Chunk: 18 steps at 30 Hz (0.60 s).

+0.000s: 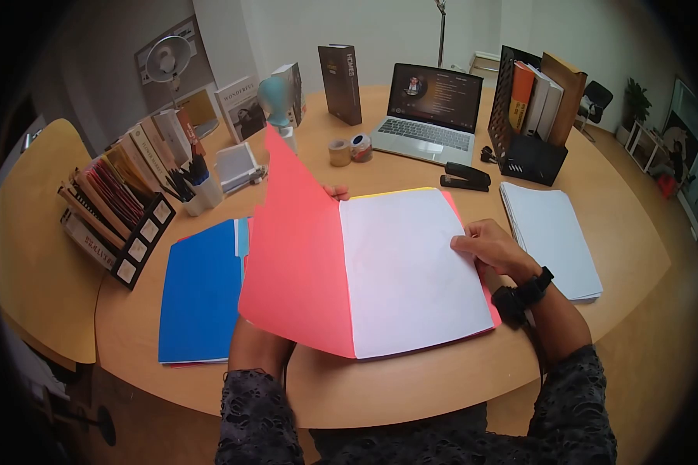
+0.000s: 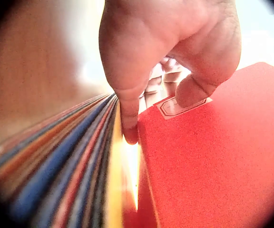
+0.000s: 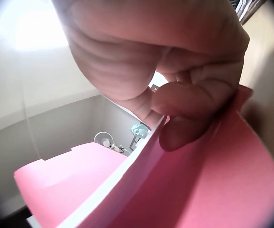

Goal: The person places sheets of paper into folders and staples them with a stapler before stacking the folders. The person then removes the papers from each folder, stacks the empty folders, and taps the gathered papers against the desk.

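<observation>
A coral-red folder stands opened above the table's front, its left cover raised. White sheets lie against its right side, and a yellow edge shows behind their top. My right hand pinches the sheets at their right edge, thumb on top; in the right wrist view the fingertips curl round the white paper's edge inside the folder. My left hand grips the folder from behind, thumb over a small label. In the head view most of that hand is hidden, with only fingers showing past the fold.
Left of the folder lies a blue folder on others. A stack of white paper is at right, near a black stapler. Behind are tape rolls, a laptop, a book holder, a pen cup and upright books.
</observation>
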Tool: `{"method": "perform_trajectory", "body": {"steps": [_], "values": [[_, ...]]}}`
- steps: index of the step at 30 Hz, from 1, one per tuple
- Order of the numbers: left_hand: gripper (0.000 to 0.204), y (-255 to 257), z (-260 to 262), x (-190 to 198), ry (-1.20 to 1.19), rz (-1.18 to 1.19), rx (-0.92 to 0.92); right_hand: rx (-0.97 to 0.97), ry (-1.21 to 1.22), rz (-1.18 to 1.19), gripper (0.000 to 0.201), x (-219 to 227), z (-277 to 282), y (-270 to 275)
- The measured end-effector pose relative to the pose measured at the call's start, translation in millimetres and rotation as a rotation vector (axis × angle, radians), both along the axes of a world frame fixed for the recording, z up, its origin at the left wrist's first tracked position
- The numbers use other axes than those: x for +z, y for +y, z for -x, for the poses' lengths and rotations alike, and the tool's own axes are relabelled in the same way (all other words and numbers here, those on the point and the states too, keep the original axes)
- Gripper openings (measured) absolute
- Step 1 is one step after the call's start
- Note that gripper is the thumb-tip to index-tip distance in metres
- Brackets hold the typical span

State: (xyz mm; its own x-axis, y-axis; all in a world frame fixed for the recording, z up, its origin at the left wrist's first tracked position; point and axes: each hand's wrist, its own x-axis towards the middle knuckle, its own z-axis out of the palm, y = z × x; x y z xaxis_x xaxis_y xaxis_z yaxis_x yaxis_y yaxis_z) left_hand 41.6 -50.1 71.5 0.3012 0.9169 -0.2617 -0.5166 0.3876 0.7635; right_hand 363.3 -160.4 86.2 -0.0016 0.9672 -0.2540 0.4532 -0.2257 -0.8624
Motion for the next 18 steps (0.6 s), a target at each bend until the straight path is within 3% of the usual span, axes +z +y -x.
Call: {"method": "perform_trajectory", "body": {"steps": [12, 18], "values": [[0.023, 2.8, 16.3, 2.6, -0.03, 0.012, -0.033, -0.004, -0.014, -0.037, 0.023, -1.8, -3.5, -1.1], [0.023, 11.8, -2.5, 3.1, -0.086, 0.005, -0.108, 0.014, -0.036, -0.065, 0.028, 8.0, -12.5, -7.0]]}}
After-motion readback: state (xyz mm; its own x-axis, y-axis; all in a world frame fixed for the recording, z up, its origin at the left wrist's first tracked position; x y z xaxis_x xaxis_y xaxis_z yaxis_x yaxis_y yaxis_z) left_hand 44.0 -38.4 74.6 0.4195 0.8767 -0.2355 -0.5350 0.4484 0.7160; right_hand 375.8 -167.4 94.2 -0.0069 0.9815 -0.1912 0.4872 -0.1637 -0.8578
